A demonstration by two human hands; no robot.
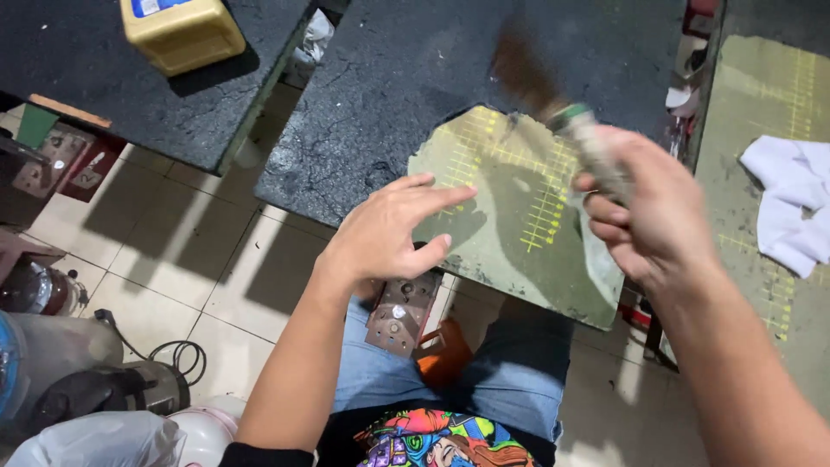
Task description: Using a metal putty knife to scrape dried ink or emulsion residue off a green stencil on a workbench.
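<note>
The landmark here is the dark, cracked printing board (pixel 389 95) in the middle of the view, whose near end is bare and olive green with a yellow grid. The right hand (pixel 648 216) hovers over the near right corner of that board, its fingers curled tight around the pale handle of a brush (pixel 553 95); the brush slants up and away over the board, and its brown bristles are blurred above the edge where the black coating meets the green patch. The left hand (pixel 389 233) lies at the board's near left edge with its fingers spread and stretched flat, the fingertips on the green patch; whether the palm presses down cannot be told. Left of the board, across a gap showing tiled floor, a second black board (pixel 104 95) carries a yellow plastic jug (pixel 181 30) at its far end. Right of the board, a third board (pixel 761 112) with the same green surface and yellow grid holds a crumpled white cloth (pixel 791 203). Below the board's near edge are the person's jeans.
</note>
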